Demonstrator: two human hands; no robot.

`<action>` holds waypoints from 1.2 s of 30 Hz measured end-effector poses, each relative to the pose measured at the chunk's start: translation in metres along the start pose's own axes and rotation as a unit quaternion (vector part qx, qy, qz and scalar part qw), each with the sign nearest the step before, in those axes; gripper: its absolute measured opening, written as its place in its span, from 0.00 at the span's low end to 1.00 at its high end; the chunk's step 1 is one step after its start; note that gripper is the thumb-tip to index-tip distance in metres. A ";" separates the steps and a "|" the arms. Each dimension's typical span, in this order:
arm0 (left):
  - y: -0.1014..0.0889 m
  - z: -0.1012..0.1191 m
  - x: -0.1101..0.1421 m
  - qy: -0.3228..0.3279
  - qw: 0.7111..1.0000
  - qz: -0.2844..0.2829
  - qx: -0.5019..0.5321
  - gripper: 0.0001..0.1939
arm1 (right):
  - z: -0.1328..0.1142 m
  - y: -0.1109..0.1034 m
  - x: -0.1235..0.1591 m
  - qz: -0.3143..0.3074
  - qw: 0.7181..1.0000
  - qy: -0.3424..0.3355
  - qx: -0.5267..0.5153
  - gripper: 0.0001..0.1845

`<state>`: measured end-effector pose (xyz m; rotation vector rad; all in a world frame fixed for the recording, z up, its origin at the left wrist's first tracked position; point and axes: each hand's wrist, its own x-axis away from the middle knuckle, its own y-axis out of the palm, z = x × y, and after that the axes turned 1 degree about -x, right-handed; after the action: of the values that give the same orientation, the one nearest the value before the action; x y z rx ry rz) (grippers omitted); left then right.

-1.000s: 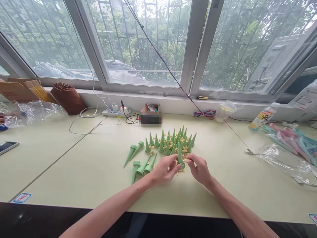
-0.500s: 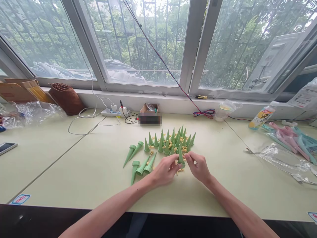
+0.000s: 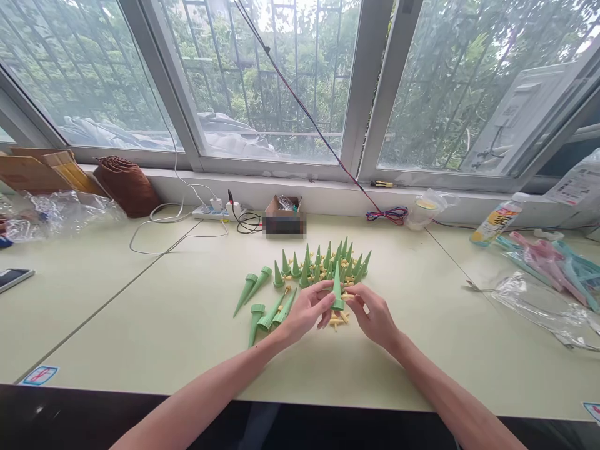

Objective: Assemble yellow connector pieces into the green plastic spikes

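My left hand [image 3: 304, 311] and my right hand [image 3: 372, 317] meet over the pale green table [image 3: 140, 312]. Between their fingertips stands a green plastic cone [image 3: 337, 290], point up, pinched by both hands near its base. Small yellow parts [image 3: 338, 319] lie on the table just below it. Behind the hands stands a cluster of upright green cones [image 3: 323, 265] mixed with more yellow parts. Several green cones [image 3: 262, 303] lie flat to the left of my left hand.
A small cardboard box [image 3: 284, 215], a power strip [image 3: 215, 212] with cables and a brown bag [image 3: 127, 184] sit by the window sill. Clear plastic bags [image 3: 539, 300] and pink and teal items [image 3: 557, 262] lie at right. A phone [image 3: 14, 278] rests at far left.
Both hands have lifted the held cone a little off the table and drawn it slightly toward the upright cluster; the yellow parts beneath it now show.
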<state>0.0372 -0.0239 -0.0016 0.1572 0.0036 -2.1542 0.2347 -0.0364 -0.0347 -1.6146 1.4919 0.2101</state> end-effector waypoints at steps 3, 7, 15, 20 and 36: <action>0.001 0.000 0.000 -0.002 1.000 0.002 -0.011 0.28 | 0.002 0.000 0.000 0.002 1.000 -0.006 0.000 0.06; 0.001 -0.007 0.000 0.008 0.999 -0.001 -0.040 0.30 | 0.002 -0.001 0.000 -0.002 1.000 0.003 0.010 0.08; -0.005 -0.027 0.000 0.153 0.945 0.025 -0.289 0.21 | 0.002 -0.002 0.002 -0.003 1.000 0.018 0.004 0.18; -0.002 -0.027 0.003 0.164 0.920 0.031 -0.355 0.20 | 0.002 -0.001 0.002 -0.003 0.999 0.042 -0.005 0.19; 0.014 -0.017 0.006 0.021 0.992 0.042 -0.119 0.30 | -0.008 -0.002 -0.003 0.004 0.998 0.048 -0.039 0.13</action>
<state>0.0473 -0.0353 -0.0185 0.0619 0.2718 -2.0471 0.2319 -0.0405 -0.0271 -1.7018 1.5793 0.2001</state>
